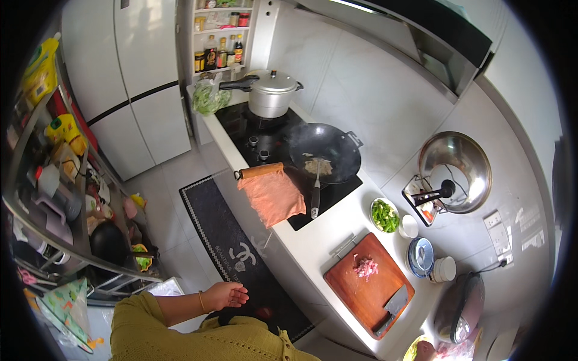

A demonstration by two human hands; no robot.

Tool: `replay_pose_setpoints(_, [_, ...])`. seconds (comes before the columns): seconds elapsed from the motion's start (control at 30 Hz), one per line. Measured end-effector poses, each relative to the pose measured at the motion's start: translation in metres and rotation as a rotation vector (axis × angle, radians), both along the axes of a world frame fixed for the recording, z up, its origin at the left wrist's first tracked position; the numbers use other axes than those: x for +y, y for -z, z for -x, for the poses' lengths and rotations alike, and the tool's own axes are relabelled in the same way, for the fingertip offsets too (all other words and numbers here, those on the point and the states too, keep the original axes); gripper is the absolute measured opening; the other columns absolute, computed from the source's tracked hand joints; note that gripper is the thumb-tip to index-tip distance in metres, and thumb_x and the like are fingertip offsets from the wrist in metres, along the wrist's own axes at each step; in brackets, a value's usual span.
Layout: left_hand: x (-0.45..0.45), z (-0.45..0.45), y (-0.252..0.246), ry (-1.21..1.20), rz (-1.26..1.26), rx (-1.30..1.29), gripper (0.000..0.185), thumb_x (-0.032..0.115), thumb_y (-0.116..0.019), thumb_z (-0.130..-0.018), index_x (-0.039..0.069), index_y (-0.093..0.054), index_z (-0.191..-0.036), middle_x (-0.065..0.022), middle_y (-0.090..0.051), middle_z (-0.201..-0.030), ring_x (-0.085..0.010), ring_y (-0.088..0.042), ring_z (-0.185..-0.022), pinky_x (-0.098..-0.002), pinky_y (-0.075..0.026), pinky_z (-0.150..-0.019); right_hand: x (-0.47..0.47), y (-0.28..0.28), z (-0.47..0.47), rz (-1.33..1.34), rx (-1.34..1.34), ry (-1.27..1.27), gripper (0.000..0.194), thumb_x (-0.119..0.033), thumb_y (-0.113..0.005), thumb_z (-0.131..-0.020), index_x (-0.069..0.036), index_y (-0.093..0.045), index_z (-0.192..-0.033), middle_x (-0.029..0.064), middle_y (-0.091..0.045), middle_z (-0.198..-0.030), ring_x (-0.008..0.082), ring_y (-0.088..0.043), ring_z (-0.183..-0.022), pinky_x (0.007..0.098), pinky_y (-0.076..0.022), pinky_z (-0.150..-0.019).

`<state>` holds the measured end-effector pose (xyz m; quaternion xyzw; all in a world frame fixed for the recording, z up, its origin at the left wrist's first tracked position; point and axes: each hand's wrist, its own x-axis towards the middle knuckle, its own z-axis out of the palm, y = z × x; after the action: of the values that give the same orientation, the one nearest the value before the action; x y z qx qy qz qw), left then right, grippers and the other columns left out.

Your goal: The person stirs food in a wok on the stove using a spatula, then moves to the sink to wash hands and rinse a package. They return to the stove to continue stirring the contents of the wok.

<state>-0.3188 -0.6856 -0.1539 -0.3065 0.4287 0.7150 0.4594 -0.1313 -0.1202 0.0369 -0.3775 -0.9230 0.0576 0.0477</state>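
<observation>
My left hand (226, 296), with a bracelet at the wrist, hangs in front of my body above the dark floor mat (244, 266). It holds nothing, and its fingers are loosely bent. At the lower right edge my right hand (424, 351) is at a dish with yellow-green contents (414, 346); the picture's rim cuts it off, so its grip is unclear. Near it lies a wooden cutting board (347, 298) bearing chopped raw meat (365, 267) and a cleaver (395, 301). A steaming wok (327, 135) on the cooktop contains pale food (318, 167) and a black-handled spatula (315, 198).
A pink cloth (273, 196) drapes over the counter edge beside the wok's wooden handle (262, 171). Behind stands a pressure cooker (271, 94). Cut green peppers (384, 215), stacked bowls (420, 257) and a dark appliance (459, 307) line the wall. A crowded shelf rack (83, 216) is on the left.
</observation>
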Motion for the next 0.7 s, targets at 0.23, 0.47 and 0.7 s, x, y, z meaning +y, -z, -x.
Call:
replay_pose_setpoints(0.23, [0.004,-0.006,0.011,0.044,-0.047,-0.023,0.028,0.030,-0.051,-0.091,0.006,-0.058,-0.103,-0.0096,-0.065,-0.099,-0.0215,-0.062,-0.090,-0.0349,-0.050,-0.081,-0.069,0.065,0.120,0.490,0.185,-0.327,0.031,-0.016,-0.068,-0.079,0.002,-0.064,-0.104,0.0123,-0.068,-0.092,0.0198,-0.066,-0.083,0.0291,-0.0514,-0.071])
replay_pose_setpoints(0.47, [-0.028,0.043,0.015,-0.009,-0.132,-0.023,0.026,0.029,-0.052,-0.091,0.006,-0.060,-0.100,-0.0092,-0.066,-0.097,-0.0212,-0.062,-0.090,-0.0351,-0.050,-0.080,-0.207,0.069,0.283,0.695,0.310,-0.711,0.037,-0.013,-0.068,-0.081,0.001,-0.059,-0.114,0.0141,-0.065,-0.101,0.0192,-0.064,-0.089,0.0283,-0.0510,-0.072])
replay_pose_setpoints(0.7, [-0.131,0.118,0.010,-0.165,-0.128,0.021,0.022,0.026,-0.052,-0.090,0.006,-0.062,-0.094,-0.0083,-0.067,-0.085,-0.0208,-0.064,-0.078,-0.0353,-0.051,-0.075,-0.294,0.109,0.427,0.434,0.326,-0.577,0.079,-0.035,-0.074,-0.075,-0.003,-0.035,-0.136,0.0243,-0.061,-0.107,0.0359,-0.062,-0.095,0.0409,-0.0490,-0.080])
